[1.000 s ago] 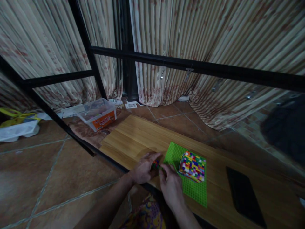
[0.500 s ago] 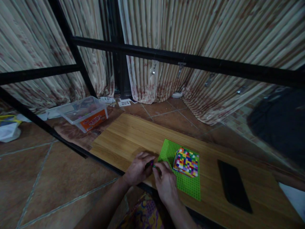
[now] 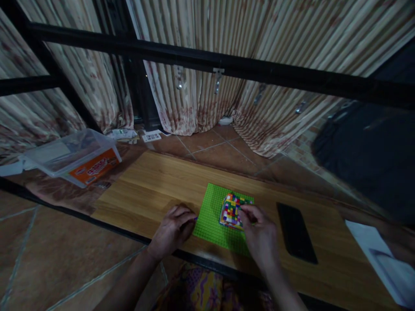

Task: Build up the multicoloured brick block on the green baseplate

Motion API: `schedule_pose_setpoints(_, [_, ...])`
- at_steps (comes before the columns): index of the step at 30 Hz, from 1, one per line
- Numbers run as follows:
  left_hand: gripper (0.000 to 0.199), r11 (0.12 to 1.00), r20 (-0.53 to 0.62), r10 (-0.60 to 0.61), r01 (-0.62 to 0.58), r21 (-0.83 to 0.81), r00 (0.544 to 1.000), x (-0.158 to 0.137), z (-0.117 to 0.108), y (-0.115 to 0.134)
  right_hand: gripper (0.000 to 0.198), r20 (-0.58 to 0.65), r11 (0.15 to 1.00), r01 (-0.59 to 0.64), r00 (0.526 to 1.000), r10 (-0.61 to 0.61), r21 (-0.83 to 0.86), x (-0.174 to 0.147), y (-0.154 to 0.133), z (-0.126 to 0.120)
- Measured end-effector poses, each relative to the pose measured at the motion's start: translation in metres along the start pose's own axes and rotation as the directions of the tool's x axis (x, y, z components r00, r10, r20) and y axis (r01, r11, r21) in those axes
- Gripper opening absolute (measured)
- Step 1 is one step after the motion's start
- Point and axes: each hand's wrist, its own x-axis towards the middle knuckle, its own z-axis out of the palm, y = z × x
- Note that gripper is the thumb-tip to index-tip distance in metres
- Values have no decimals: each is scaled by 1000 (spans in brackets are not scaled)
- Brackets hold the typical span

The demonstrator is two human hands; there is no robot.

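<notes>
A green studded baseplate (image 3: 207, 207) lies on the wooden table, bearing a low block of many small multicoloured building bricks (image 3: 231, 209). My right hand (image 3: 261, 231) reaches over the right part of this block, thumb and forefinger pinched together at its top. Whatever the pinch holds is too small and covered to make out. Beside the baseplate's left edge, my left hand (image 3: 171, 229) rests low over the table with curled fingers. A tiny purple building brick (image 3: 196, 218) shows at its fingertips.
A black flat slab (image 3: 296, 233) like a phone or tablet lies right of the baseplate on the table (image 3: 155, 181). Past the table's left end stands a clear plastic box (image 3: 81, 157) with an orange label. A black metal bar (image 3: 201, 58) crosses in front of the curtains.
My right hand has moved away from my left hand, rightward onto the brick block. My left hand stays by the baseplate's left edge. The whole view has shifted to the right.
</notes>
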Motion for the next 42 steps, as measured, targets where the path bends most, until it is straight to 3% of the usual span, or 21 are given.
schedule_pose_setpoints(8, [12,999,18,2,-3,44,1000,-1,3,-3,20,-56,961,226,970,-237,-157,22,-1,22])
schedule_pose_setpoints(19, [10,1000,19,-1,0,26,1000,-1,2,-2,20,-54,916,301,944,-326,-266,23,3,28])
schedule_pose_setpoints(26, [10,1000,31,-1,0,21,1000,-1,2,-2,19,-21,817,385,900,-435,-430,19,6,29])
schedule_pose_setpoints(34, [11,1000,30,-17,16,4,999,0,2,-1,30,60,863,396,915,-398,-314,14,9,29])
schedule_pose_setpoints(42, [11,999,33,-35,35,8,999,-1,4,-1,31,92,875,377,926,-367,-304,16,5,27])
